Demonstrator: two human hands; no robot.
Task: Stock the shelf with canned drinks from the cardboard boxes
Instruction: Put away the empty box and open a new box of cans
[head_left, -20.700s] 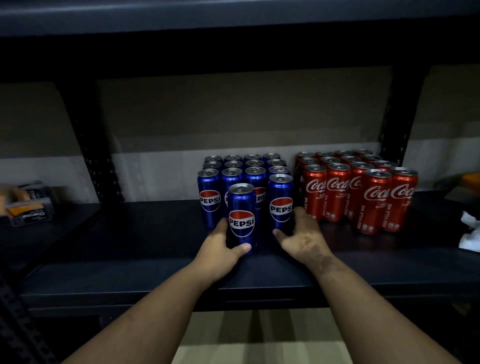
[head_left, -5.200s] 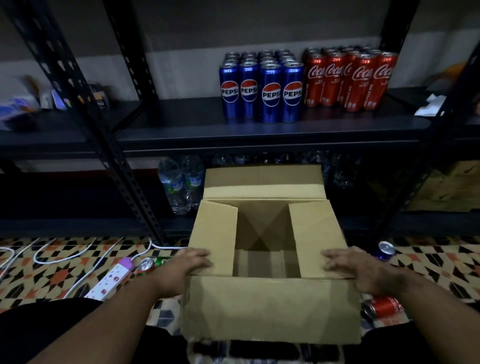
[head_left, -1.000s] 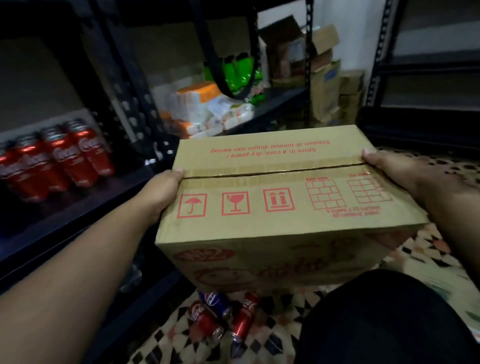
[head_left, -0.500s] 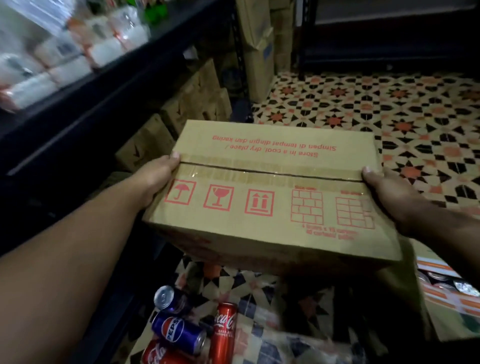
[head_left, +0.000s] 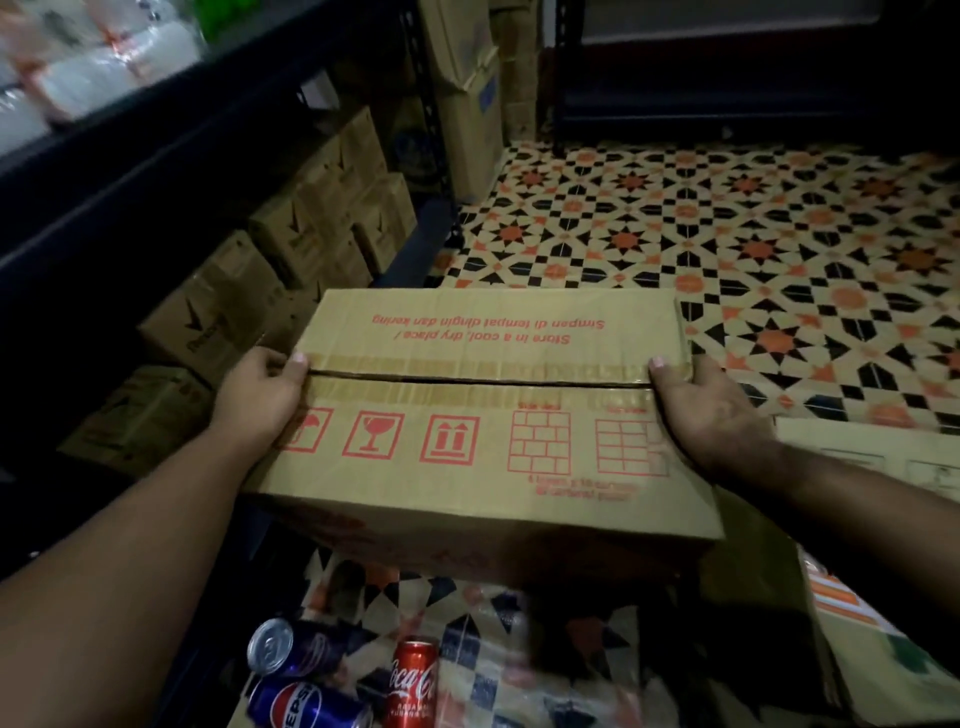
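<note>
Patterned orange-and-black floor tiles spread beneath a closed brown cardboard box held level in the air. Left hand and right hand clasp its ends, thumbs on top. Blue and red drink cans lie on the floor below, beside the dark metal shelf.

A patterned tile floor of orange stars and black triangles stretches ahead of me. To my left, small brown cartons sit packed side by side on the low level of a dark metal rack, while white plastic-wrapped packs, blurred, line the level above. Taller cartons stand stacked at the rack's far end, beside a second dark rack along the back.
</note>
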